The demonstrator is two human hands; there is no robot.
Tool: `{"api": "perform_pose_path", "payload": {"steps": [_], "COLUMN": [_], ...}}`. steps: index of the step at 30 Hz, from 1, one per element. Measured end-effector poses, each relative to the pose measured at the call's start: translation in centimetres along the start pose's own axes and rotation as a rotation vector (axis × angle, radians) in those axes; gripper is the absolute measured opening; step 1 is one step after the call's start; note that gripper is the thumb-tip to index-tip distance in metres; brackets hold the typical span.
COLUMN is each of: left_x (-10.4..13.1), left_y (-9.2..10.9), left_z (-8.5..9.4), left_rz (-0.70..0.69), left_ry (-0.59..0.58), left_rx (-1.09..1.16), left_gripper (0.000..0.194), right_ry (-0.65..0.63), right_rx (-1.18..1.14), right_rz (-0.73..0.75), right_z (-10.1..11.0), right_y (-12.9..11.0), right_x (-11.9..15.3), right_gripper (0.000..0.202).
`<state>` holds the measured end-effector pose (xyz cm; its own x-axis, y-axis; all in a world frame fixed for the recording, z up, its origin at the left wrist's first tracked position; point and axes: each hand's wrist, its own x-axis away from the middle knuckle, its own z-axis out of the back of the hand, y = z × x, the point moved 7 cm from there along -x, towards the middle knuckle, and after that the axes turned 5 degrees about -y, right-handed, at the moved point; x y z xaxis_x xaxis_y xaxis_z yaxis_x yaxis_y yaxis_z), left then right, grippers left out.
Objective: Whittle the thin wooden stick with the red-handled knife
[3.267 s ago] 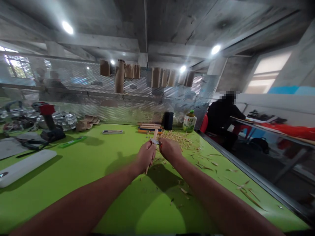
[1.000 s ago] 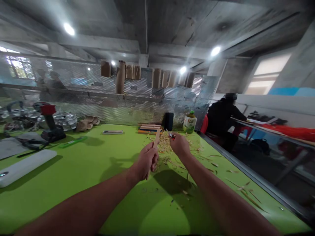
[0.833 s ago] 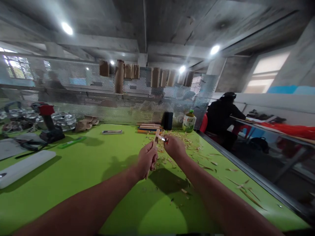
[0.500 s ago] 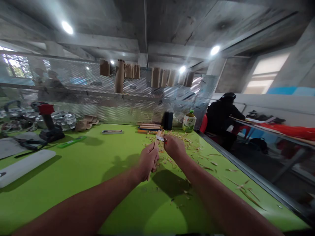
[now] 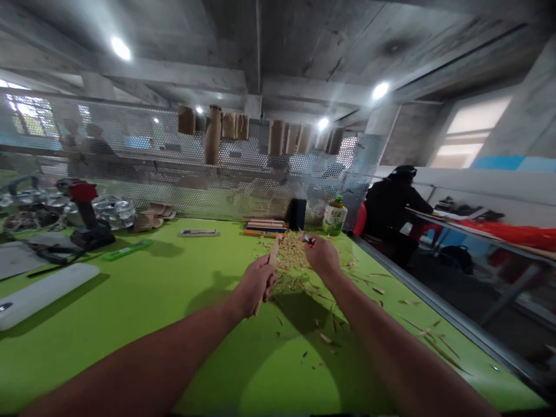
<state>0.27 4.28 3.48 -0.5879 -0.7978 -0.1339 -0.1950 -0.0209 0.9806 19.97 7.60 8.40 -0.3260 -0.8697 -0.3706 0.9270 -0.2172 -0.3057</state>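
Note:
My left hand (image 5: 255,285) is wrapped round a thin wooden stick (image 5: 274,251), which tilts upward above the green table (image 5: 174,301). To its right, my right hand (image 5: 322,256) is closed on a small knife (image 5: 308,238) with a bit of red at the handle. The blade stands apart from the stick, over a heap of pale wood shavings (image 5: 292,252). More shavings and long curls are scattered on the table to the right.
A red and black power drill (image 5: 84,211), a green packet (image 5: 128,249) and a white bar (image 5: 47,295) lie left. Wooden strips (image 5: 264,225), a black box (image 5: 297,214) and a bottle (image 5: 334,216) stand behind. A person (image 5: 397,202) sits at the right.
My right hand with the knife has moved right, away from the stick. My left hand and the stick have shifted slightly left and down.

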Motion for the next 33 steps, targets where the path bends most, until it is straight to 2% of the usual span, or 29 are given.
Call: {"api": "perform_pose_path", "payload": {"steps": [3,9,12,15,18,20,22,24,27,30,33], "left_x": [-0.6,0.0,0.5,0.8,0.9,0.7,0.4,0.1,-0.3,-0.3,-0.1], "left_y": [-0.1,1.1,1.4,1.3,1.3,1.3,1.2,0.9,0.6,0.7,0.7], "left_z": [0.8,-0.1,-0.4,-1.1,-1.6,-1.4,-0.9,-0.5,-0.4,-0.6,-0.9], "left_rz": [-0.044,-0.055,-0.004,0.025,-0.004,-0.044,-0.072,-0.071,-0.064,-0.078,-0.062], "left_ry": [0.009,-0.004,-0.042,-0.121,-0.17,-0.125,-0.055,0.0,0.022,0.008,-0.019], "left_rx": [-0.019,-0.043,-0.021,0.008,-0.002,-0.045,-0.098,-0.144,-0.211,-0.251,-0.254], "left_gripper": [0.009,0.01,0.014,0.018,0.021,0.018,0.017,0.018,0.017,0.018,0.018], "right_ry": [-0.025,-0.059,-0.048,0.021,0.038,-0.022,-0.143,-0.318,-0.518,-0.561,-0.56], "right_rx": [0.017,0.107,0.113,0.051,-0.194,-0.509,-0.868,-1.149,-1.36,-1.474,-1.556], "right_rz": [0.124,0.258,0.241,0.104,-0.05,-0.052,0.011,0.072,0.149,0.141,0.069], "right_z": [-0.8,-1.8,-1.5,-0.8,-0.7,-1.4,-2.2,-3.0,-3.5,-3.6,-3.7], "right_y": [-2.4,-5.1,-4.8,-2.4,0.6,1.3,0.5,-1.3,-4.0,-5.1,-4.7], "right_x": [1.3,3.1,2.8,1.3,-0.1,-0.5,-0.2,0.7,2.3,2.9,2.6], "right_gripper": [0.031,0.027,0.027,0.03,0.03,0.034,0.043,0.051,0.047,0.037,0.036]}}
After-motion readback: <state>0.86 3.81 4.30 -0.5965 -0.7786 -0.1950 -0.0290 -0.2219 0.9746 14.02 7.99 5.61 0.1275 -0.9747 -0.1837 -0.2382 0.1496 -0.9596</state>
